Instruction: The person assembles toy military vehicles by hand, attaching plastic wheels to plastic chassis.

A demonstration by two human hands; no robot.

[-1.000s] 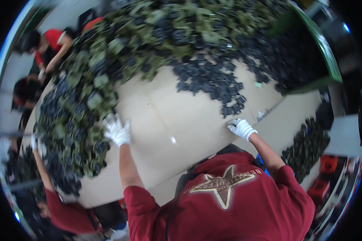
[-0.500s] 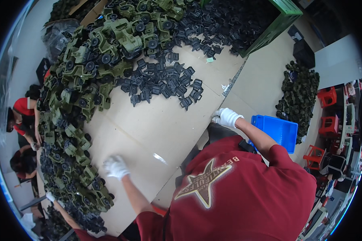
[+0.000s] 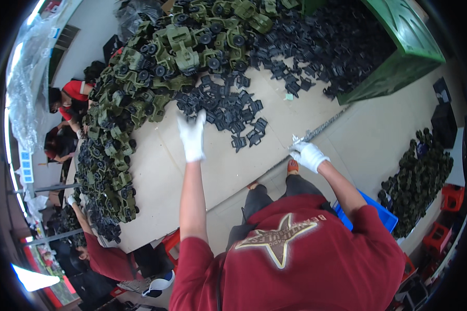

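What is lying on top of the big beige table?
On the table lie a heap of green toy vehicles and loose black parts. The left hand reaches toward the black parts. What is buried under the heaps cannot be seen.

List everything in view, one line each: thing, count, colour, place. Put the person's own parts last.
Table: one, pale beige, centre.
Toy trucks: a large heap, olive green, along the table's far and left edges.
Small plastic parts: many, black, loose on the table ahead of the left hand.
Second parts pile: many, black, upper right by the bin.
Bin: one, green, upper right.
Floor pile of toys: one, dark green, right.
Crate: one, blue, by the right arm.
Stools: a few, red, lower right.
Co-workers: at least three, red shirts, left side.
Left hand: white glove, reaching toward the black parts, fingers spread.
Right hand: white glove, at the table's near edge.
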